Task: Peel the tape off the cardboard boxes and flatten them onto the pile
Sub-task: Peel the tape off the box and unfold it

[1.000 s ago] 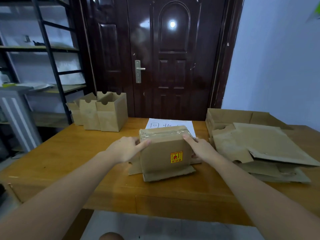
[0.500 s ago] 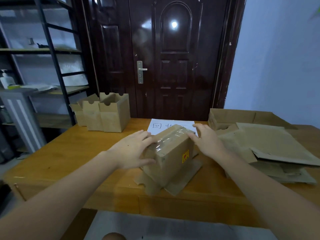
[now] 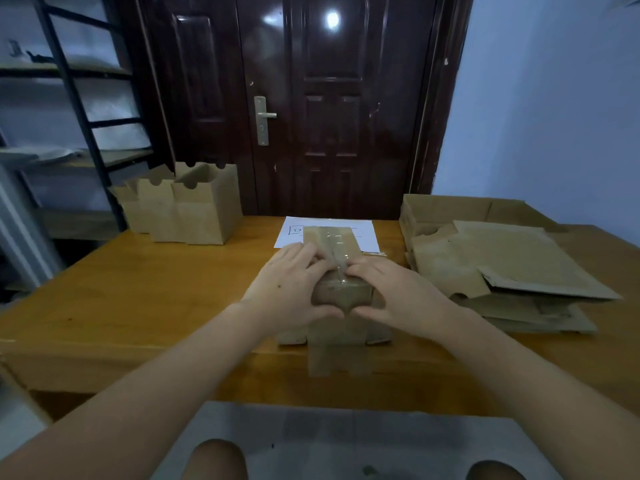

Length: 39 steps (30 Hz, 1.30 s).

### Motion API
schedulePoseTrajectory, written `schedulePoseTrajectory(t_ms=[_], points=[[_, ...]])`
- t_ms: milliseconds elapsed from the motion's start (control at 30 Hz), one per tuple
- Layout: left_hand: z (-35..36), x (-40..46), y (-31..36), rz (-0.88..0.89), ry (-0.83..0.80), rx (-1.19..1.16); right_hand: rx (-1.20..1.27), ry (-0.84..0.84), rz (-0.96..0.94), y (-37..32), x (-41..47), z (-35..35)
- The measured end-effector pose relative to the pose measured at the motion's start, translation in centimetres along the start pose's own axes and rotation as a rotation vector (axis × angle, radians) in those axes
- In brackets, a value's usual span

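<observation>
- Taped cardboard box (image 3: 341,271): brown, near the front middle of the wooden counter (image 3: 145,299), one end towards the person. Its loose lower flaps lie spread on the counter, and one hangs over the front edge.
- Clear tape (image 3: 334,244): a glossy strip along the middle seam of the box top, running down over the near end, where it looks wrinkled.
- Left hand (image 3: 294,289): grips the left side of the box, fingers curled over the top by the tape seam, thumb wrapped under the near end.
- Right hand (image 3: 398,294): grips the right side of the box the same way, fingertips at the tape seam, thumb under the near end, almost meeting the left thumb.
- Pile of flattened cardboard (image 3: 512,271): on the right part of the counter, several sheets stacked unevenly, just beside the right hand but apart from it.
- Open cardboard box (image 3: 450,211): behind the pile, at the far right of the counter.
- Upright open boxes (image 3: 187,206): a close group at the far left of the counter, tops open with notched flaps.
- White paper sheet (image 3: 363,233): flat on the counter behind the taped box, partly covered by it; hand-drawn marks, not legible.
- Dark door (image 3: 329,98): behind the counter, with a metal handle (image 3: 263,119).
- Black metal shelving (image 3: 79,98): at left.
</observation>
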<state>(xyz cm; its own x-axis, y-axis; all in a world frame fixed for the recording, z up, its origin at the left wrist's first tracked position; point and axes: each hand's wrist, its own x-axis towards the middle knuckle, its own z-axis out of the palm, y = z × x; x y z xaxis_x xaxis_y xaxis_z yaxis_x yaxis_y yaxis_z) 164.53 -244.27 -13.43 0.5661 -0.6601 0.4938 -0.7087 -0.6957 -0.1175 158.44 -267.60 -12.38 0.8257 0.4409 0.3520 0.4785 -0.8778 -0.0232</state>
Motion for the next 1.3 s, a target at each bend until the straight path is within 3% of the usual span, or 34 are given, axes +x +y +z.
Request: schedulePoseTrajectory(t_ms=[100, 500, 1000, 1167, 1300], points=[[0.6, -0.5, -0.3, 0.062, -0.049, -0.097, 0.051, 0.028, 0.031, 0.3, -0.2, 0.5], [2.2, -1.8, -0.2, 0.036, 0.096, -0.118, 0.225, 0.131, 0.068, 0.3, -0.2, 2.6], [2.1, -1.6, -0.2, 0.066, 0.109, -0.054, 0.167, 0.075, 0.081, -0.1, -0.2, 2.6], [2.0, -1.5, -0.4, 0.080, 0.110, -0.048, 0.015, 0.163, -0.086, -0.7, -0.1, 2.7], [1.7, -1.4, -0.1, 0.074, 0.122, -0.058, 0.030, 0.223, -0.169, -0.7, -0.2, 3.3]])
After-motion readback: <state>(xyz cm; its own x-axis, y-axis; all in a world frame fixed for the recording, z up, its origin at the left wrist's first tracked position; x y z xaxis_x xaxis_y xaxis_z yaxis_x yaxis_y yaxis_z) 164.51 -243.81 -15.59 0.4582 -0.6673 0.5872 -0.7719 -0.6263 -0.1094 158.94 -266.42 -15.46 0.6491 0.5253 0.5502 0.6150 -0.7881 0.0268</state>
